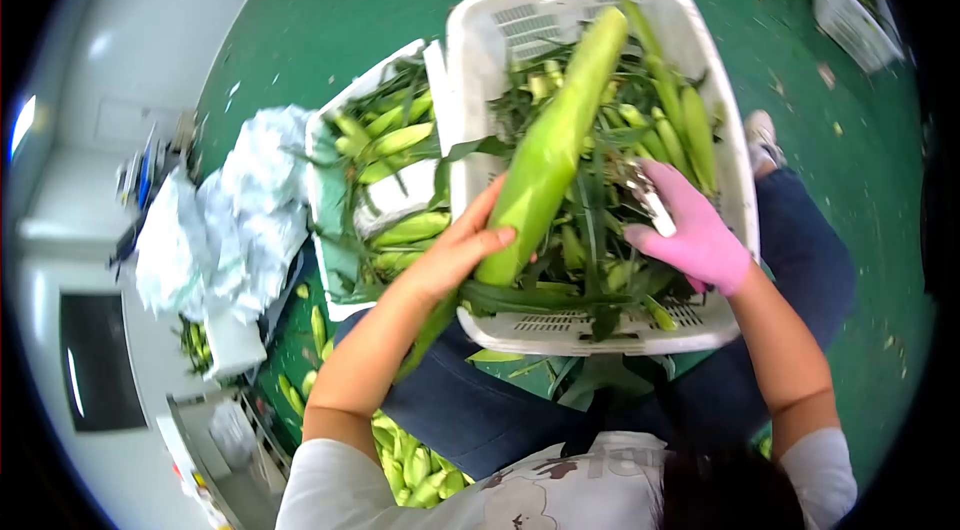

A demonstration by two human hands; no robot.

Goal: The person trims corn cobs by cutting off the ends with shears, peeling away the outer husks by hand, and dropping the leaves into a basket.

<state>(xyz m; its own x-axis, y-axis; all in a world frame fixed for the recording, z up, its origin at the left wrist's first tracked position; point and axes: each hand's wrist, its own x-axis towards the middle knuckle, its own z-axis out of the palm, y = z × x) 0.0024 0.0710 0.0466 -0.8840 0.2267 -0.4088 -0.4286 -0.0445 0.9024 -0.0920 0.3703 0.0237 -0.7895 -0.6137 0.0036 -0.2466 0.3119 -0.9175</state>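
Observation:
A long green corn ear in its husk [550, 155] slants over a white plastic basket [735, 230]. My bare left hand [462, 248] is wrapped round its lower end. On the right, my right hand [690, 230] wears a pink glove and holds a small metal tool [655, 205] between thumb and fingers, over the basket's contents. Husk leaves and green trimmings [670, 130] fill much of the basket. The tool's far end is partly lost among the leaves.
Left of the basket stands a white foam box [318, 180] with corn ears and leaves. Crumpled plastic sheeting [225, 205] lies beyond it. More corn [415, 465] is piled below my left leg. Another crate [850, 20] stands at the upper right.

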